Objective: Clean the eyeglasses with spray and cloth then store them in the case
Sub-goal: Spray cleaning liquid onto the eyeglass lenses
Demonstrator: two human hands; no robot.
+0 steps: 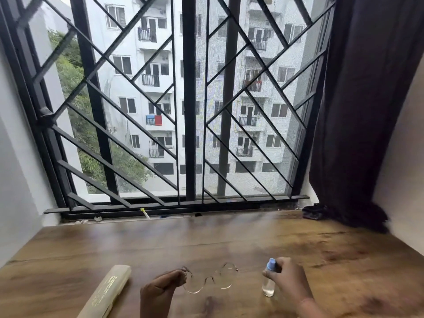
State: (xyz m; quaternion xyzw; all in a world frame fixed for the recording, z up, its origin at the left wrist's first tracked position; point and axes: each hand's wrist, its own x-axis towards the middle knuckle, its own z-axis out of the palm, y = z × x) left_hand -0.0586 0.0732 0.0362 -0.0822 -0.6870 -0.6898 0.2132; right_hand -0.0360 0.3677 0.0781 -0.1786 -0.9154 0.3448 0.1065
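Thin-rimmed eyeglasses (pixel 210 280) with round clear lenses hover just above the wooden table (pixel 206 239). My left hand (pixel 161 288) pinches them at their left end. My right hand (pixel 286 280) grips a small clear spray bottle (pixel 269 282) with a light blue top, held upright to the right of the glasses. A long beige glasses case (pixel 106 292) lies closed on the table at the lower left. No cleaning cloth is plainly visible.
A barred window (pixel 188 99) stands behind the table. A dark curtain (pixel 367 111) hangs at the right, with a dark bundle (pixel 315 211) at its foot on the table's far right corner. White walls close in both sides.
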